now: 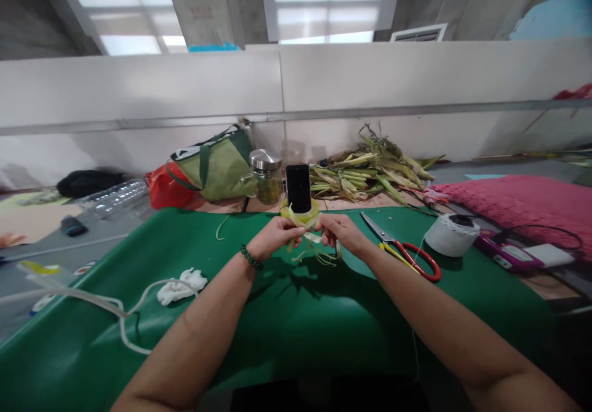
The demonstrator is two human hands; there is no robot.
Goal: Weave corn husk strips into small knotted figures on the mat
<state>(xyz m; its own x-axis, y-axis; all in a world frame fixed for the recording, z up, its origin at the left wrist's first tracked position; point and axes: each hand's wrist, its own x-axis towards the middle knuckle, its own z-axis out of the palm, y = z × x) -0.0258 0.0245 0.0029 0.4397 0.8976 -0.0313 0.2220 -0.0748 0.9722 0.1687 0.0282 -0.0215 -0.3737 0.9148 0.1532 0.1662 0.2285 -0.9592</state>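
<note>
Head: scissors (387, 237) between fingers (328, 221) and roll (451, 239)

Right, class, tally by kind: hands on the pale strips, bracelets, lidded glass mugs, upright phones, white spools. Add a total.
Hands on the pale strips: 2
Bracelet: 1
Lidded glass mug: 1
Upright phone: 1
White spool: 1
Total: 6

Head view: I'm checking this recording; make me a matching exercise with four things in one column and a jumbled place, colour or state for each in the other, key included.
Things
1. phone
2. pale strips
3. scissors
4. glass mug

Descriptions
A. partly red, to the right of the hands
B. topped with a metallic lid
C. standing upright, dark-faced
D. held between the left hand and right hand

Pairs: 1-C, 2-D, 3-A, 4-B
</note>
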